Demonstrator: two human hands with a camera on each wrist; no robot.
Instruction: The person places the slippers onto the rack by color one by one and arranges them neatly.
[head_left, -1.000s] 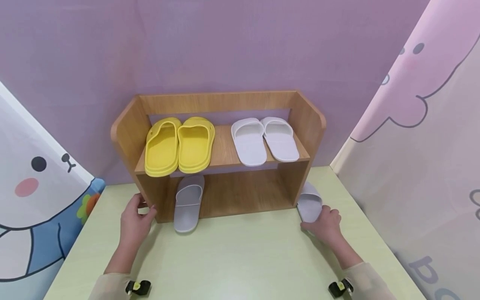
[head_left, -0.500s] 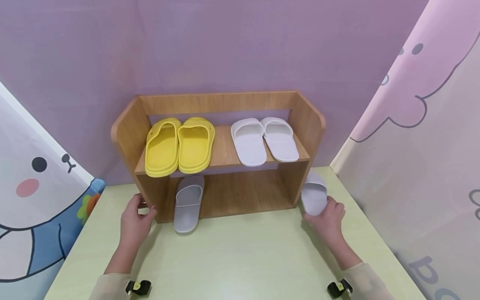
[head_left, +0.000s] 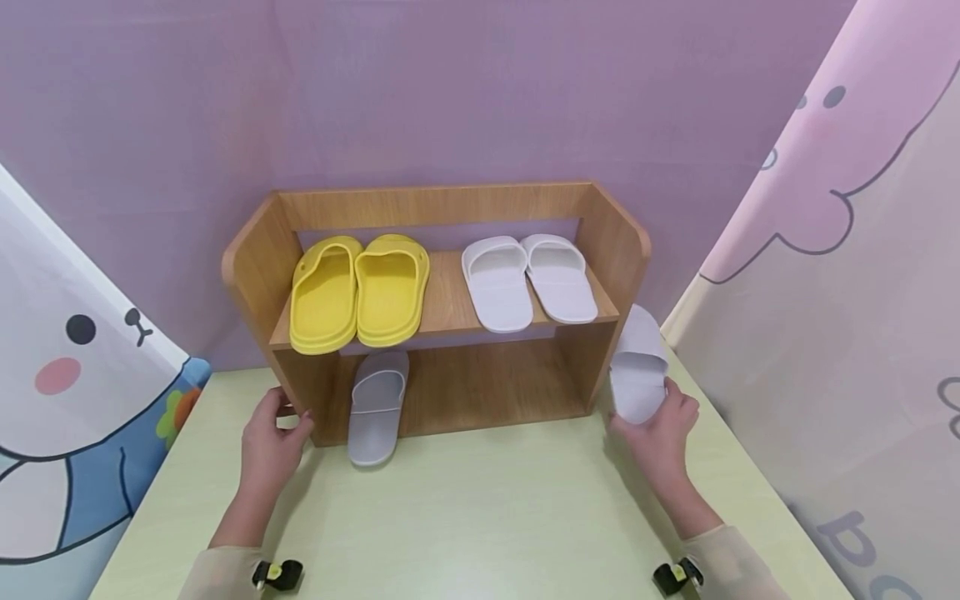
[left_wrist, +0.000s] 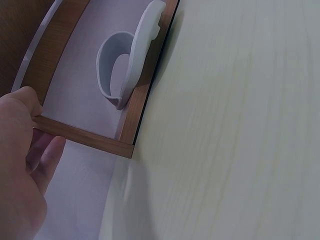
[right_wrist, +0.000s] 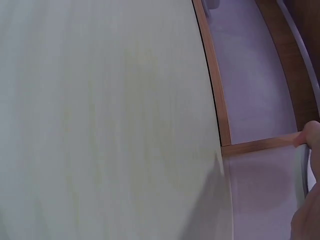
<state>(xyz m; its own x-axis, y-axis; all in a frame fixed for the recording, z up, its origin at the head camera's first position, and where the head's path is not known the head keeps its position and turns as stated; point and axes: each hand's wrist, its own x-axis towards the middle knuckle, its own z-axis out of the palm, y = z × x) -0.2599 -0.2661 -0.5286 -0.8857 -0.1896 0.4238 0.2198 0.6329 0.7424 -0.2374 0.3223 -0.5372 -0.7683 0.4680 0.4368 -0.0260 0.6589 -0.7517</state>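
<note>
A two-tier wooden shoe rack [head_left: 435,206] stands against the back wall. My left hand [head_left: 272,442] grips the front edge of its left side panel, thumb on one face and fingers on the other, as the left wrist view shows. Just outside the right panel, my right hand [head_left: 663,433] pinches a light grey slipper [head_left: 639,387] by its heel end, toe tilted up and away. Only the edge of that slipper [right_wrist: 301,172] shows in the right wrist view. The matching grey slipper [head_left: 375,417] lies on the lower shelf at the left, its heel jutting past the front edge.
Two yellow clogs [head_left: 390,296] sit on the upper shelf at the left. A pair of white slippers [head_left: 502,283] is at its right. The pale table [head_left: 465,517] reaches out in front of the rack, with printed cloth walls [head_left: 847,333] on both sides.
The right hand has lifted the grey slipper off the table beside the rack, shifting it slightly right and up, its toe rising. The left hand stays where it was.
</note>
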